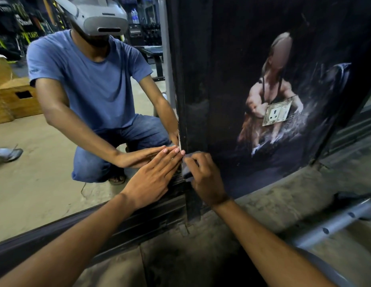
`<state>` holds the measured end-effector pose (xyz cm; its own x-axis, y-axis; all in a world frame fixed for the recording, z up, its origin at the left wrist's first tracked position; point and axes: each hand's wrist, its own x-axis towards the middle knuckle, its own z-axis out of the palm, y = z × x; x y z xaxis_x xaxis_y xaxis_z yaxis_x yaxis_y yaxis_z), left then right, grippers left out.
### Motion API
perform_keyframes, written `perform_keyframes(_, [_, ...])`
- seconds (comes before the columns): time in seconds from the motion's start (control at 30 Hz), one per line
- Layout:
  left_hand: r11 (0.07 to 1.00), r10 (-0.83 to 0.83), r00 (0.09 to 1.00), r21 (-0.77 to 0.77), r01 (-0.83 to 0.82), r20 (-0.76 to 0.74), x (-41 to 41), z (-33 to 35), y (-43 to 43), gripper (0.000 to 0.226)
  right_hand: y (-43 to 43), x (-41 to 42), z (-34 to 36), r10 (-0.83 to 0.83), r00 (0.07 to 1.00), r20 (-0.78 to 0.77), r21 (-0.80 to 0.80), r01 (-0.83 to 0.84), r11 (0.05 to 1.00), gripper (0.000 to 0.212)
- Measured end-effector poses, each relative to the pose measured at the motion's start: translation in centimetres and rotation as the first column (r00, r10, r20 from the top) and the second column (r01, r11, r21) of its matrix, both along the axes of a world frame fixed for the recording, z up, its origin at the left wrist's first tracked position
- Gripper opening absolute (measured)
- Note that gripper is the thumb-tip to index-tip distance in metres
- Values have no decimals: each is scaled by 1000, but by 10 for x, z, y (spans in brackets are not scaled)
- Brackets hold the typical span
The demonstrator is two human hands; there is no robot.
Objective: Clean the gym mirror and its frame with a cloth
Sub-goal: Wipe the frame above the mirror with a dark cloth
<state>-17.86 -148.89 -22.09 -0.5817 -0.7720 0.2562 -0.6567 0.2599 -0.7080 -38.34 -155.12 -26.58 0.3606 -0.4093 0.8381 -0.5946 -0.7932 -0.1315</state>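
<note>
With your left hand (153, 179) flat on the big wall mirror (56, 183), keep your right hand's (205, 179) fingers (193, 162) bunched round the dark grey cloth (186, 172), dragging slowly down the black metal frame (183, 100).

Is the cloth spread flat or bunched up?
Bunched up: the right hand grips the cloth in a wad against the frame.

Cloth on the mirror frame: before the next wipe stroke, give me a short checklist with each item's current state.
1. Right hand grips the cloth: ok.
2. Cloth touches the frame: ok.
3. Left hand lies flat on the mirror, fingers straight: ok.
4. Left fingertips clear of the cloth's path: not ok, they reach the frame edge.
5. Frame above already clean: cannot tell.
</note>
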Motion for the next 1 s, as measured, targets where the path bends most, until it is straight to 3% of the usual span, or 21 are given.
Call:
perform_keyframes(0.03, [1000,-4,1000,10,4,1,1,-1,0,91,-1,2,-16,-18,998,-65,32,20,999,18])
perform_keyframes(0.1, [1000,0,1000,8,-1,4,1,-5,1,89,-1,-3,-51,-6,981,-194,195,44,980,39])
perform_keyframes(0.2, [1000,5,1000,1,-5,-27,-2,-10,1,88,3,-16,-80,33,956,-292,463,111,879,53])
perform_keyframes(0.27, [1000,29,999,-1,-29,-37,-5,-16,1,89,5,-24,-80,-19,983,-184,461,104,881,43])
perform_keyframes(0.33, [998,59,997,14,-58,-58,-8,-22,0,88,8,-27,-63,-107,993,53,397,77,915,29])
perform_keyframes(0.43, [998,65,995,18,-64,-70,-10,-27,-2,83,5,-27,-44,-252,899,359,349,121,929,32])
perform_keyframes(0.5, [998,52,997,-18,-53,-64,-9,-31,-4,76,0,-19,-47,-305,887,346,449,129,884,32])
perform_keyframes(0.63, [997,36,999,-73,-37,-18,-7,-36,-7,63,1,-9,-83,-289,952,99,697,141,703,37])
perform_keyframes(0.77, [997,31,999,-75,-32,-23,-6,-34,-7,62,15,-7,-103,-125,992,34,682,68,728,36])
perform_keyframes(0.83, [997,21,999,-74,-24,-42,-5,-36,-7,63,19,-4,-99,-190,961,201,660,11,751,30])
perform_keyframes(0.93, [997,30,999,-72,-32,-36,-4,-36,-8,64,14,-2,-77,-387,755,529,550,43,834,29])
perform_keyframes(1.0, [996,25,999,-81,-28,-41,-5,-37,-8,69,15,5,-70,-377,728,572,528,25,849,35])
